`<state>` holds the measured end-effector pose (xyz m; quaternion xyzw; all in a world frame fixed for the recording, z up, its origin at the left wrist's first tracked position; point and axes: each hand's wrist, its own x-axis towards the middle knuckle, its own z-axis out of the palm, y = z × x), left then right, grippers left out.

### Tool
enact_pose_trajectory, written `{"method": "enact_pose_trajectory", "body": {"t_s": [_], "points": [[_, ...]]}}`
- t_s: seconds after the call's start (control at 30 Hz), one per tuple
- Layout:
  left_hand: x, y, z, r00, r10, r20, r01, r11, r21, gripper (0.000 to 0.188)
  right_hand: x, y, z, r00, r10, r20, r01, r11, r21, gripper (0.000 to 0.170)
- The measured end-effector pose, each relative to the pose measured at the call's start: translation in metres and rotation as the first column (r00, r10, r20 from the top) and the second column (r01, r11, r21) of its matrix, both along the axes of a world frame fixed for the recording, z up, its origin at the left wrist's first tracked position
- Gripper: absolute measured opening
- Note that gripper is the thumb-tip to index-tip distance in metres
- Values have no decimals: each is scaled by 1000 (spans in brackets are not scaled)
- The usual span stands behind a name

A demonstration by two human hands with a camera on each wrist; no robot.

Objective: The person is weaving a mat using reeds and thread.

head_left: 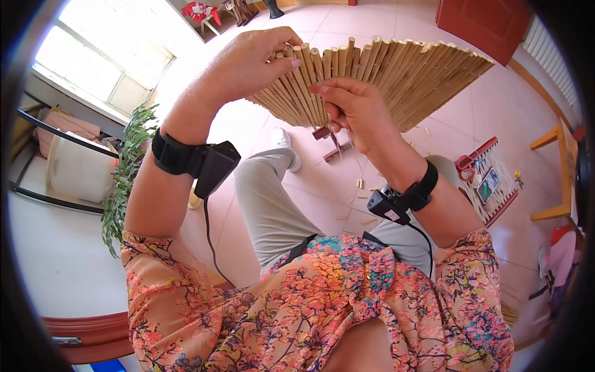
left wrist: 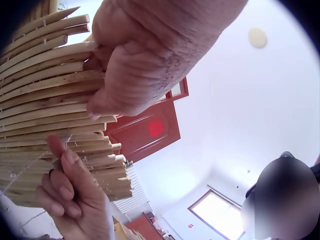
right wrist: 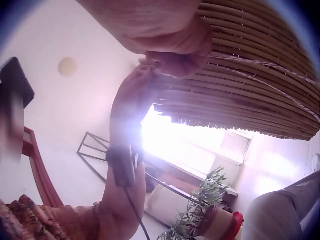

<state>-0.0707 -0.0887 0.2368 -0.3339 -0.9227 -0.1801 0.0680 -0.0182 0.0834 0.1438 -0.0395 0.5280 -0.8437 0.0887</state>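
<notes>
A mat of thin reed stalks (head_left: pixel 427 77), bound side by side with thread, fans out in front of the person. The left hand (head_left: pixel 257 62) grips its near upper edge, thumb on the near face and fingers curled over the stalk ends. Close beside it, the right hand (head_left: pixel 359 111) pinches a thin white thread (left wrist: pixel 31 167) between thumb and forefinger at the mat's face. Its other fingers are curled. In the right wrist view, a twisted pink-and-white cord (right wrist: pixel 265 63) runs from near the right fingertips across the stalks.
Cut reed bits (head_left: pixel 360 183) lie scattered on the pink tiled floor. At the right, a phone (head_left: pixel 489 185) and red-handled scissors (head_left: pixel 465 162) rest on a red-edged, slatted piece. A wooden stool (head_left: pixel 565 177) stands farther right. A leafy plant (head_left: pixel 127 173) hangs at the left.
</notes>
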Motion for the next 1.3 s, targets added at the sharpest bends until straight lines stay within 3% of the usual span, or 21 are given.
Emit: {"method": "enact_pose_trajectory", "body": {"t_s": [0.2,0.3,0.5,0.67,0.93,1.0,1.27,1.3], "points": [[-8,-7,-4,986,-149,-77,144,987,-67,23,2,-1,-1,999,36,13,-37,999,13,16],[-3,-6,-8,995,-73,-67,64,989,-131,22,5,-1,-4,999,26,34,-27,1000,16,17],[60,5,-28,991,-2,-137,6,999,32,19,36,1,-18,996,70,47,-70,997,12,16],[113,0,-51,993,98,-64,-92,991,93,19,64,2,-43,984,178,7,-178,979,96,17],[163,-22,-96,990,74,-118,-56,987,148,42,97,-2,-74,922,371,109,-387,889,245,16],[173,-24,-101,994,67,-87,-54,988,142,43,103,-2,-76,895,446,8,-419,835,356,16],[184,-23,-113,998,20,-65,-14,995,99,43,116,4,-82,882,448,148,-470,813,343,11],[183,-22,-109,993,11,-114,-7,999,40,43,115,5,-80,874,448,190,-485,830,275,10]]}}
